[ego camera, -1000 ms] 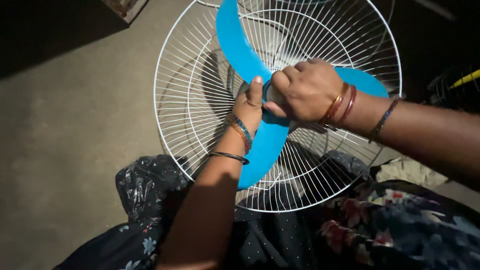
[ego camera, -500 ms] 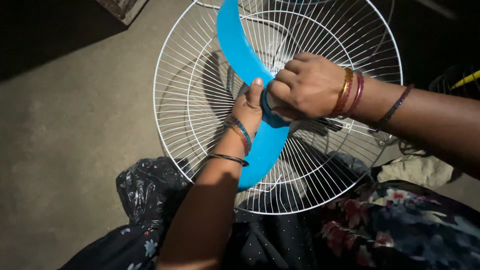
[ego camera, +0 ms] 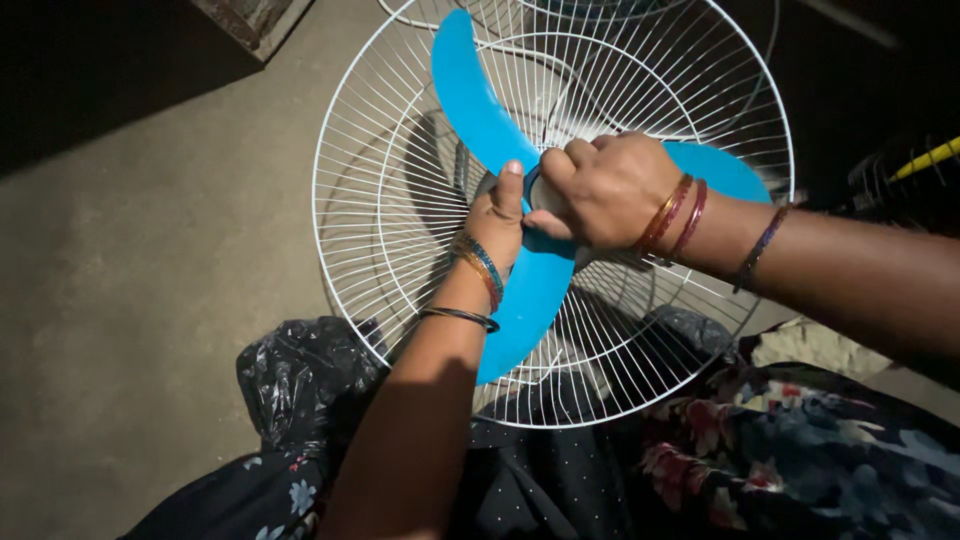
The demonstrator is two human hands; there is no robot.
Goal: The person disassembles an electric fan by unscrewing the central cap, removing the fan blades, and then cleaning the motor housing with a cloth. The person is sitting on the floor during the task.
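Centrally, a bright blue three-bladed fan blade [ego camera: 520, 300] is being held inside a round white wire fan guard [ego camera: 380, 240], which is lying over the person's lap above the concrete floor [ego camera: 120, 300]. The blade's hub is being covered by the right hand [ego camera: 600, 190], whose fingers are clamped around it. The left hand [ego camera: 495, 225] is being pressed against the hub's side, thumb raised, fingers closed on it. Compared with a second ago, the right hand is being turned slightly, knuckles shifted leftward.
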